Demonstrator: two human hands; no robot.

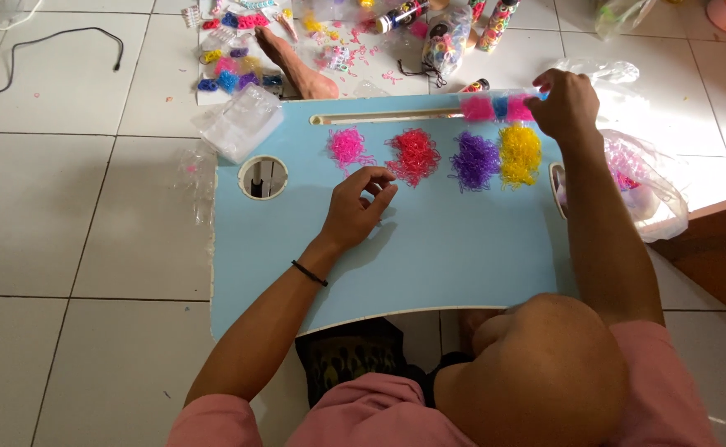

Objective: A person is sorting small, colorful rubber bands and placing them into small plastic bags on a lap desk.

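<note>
- Head view, general: a person sits at a light-blue lap table (429,265) set on a white tiled floor (65,207).
- Left hand (356,211): rests on the table near its centre. The fingers (377,192) are curled loosely inward, with the thumb tip close to the index tip. Whether a small band is pinched between them cannot be told. A black band circles the wrist.
- Red pile (413,155) of small elastic bands: lies at 1 o'clock from the left hand, near the fingertips but apart from them.
- Pink pile (347,146): lies at 12 o'clock from the left hand, apart from it.
- Right hand (567,103): is placed at the table's far right edge. The fingers are bent and closed around the end of a clear tube (499,106). The tube lies sideways and holds pink and blue bands.
- Yellow pile (519,154): lies at 7 o'clock from the right hand, just beside the wrist.
- Purple pile (474,161): lies between the red and yellow piles.
- Table features: a round cup hole (263,176) sits at 9 o'clock from the left hand, well apart.
- Surroundings: a clear plastic bag (644,186) lies against the table's right edge; a clear packet (239,122) lies at the far left corner; assorted coloured supplies (239,50) are spread on the floor beyond the table.
</note>
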